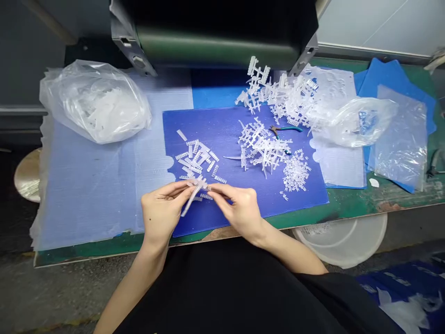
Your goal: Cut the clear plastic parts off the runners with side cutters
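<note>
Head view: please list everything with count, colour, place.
Machine: one, dark, top
Table: one, green, middle
Mat: one, blue, centre
Sheets: several, blue and pale, around mat
Bag: one, clear, left
Loose plastic: some, clear, right
Pliers: one, teal, mat
Strips: many, white, mat left
Branched pieces: many, white, right half
Bits: many, white, mat right
Tub: one, whitish, below table
Disc: one, tan, left
Tool: one, dark, right edge
Items: several, blue, lower right
Held piece: one, white, between hands
Shirt: one, black, bottom
Left hand: one, on piece
Right hand: one, on piece
</note>
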The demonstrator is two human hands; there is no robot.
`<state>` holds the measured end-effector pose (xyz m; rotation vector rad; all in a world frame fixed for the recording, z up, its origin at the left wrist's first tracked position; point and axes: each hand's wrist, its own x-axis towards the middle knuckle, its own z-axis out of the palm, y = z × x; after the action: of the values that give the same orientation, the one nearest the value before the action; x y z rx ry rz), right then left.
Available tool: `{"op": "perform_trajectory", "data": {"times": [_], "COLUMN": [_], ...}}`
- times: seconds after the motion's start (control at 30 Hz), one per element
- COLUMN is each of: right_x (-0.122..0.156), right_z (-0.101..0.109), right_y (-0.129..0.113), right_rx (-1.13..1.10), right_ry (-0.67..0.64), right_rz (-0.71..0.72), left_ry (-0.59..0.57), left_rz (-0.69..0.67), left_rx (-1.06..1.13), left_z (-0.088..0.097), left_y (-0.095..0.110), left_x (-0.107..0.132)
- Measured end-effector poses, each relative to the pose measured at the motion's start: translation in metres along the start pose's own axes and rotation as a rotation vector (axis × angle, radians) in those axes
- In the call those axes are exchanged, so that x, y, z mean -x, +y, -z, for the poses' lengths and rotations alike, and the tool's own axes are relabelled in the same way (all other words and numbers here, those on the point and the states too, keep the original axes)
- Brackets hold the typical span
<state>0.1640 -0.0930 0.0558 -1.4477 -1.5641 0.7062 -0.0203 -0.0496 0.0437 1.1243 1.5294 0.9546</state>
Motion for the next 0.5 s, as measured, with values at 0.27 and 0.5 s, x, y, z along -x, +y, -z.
{"op": "perform_trajectory", "data": {"times": [0.27,0.5], "right_x": [-0.056,-0.075], "right_z": [0.126,0.152], "right_y": [0.039,0.072], "right_rx": [0.450,0.622], "right_ry": [0.180,0.156], "right_rz": [0.095,0.125], "left_ry": [-0.230,-0.271], "left_rz": [-0.529,-0.998], "left_rx": [-0.464,-0.716], "left_z": [-0.008,-0.113], "left_y": [0.017,0.106], "left_x": [-0.064,-0.190]}}
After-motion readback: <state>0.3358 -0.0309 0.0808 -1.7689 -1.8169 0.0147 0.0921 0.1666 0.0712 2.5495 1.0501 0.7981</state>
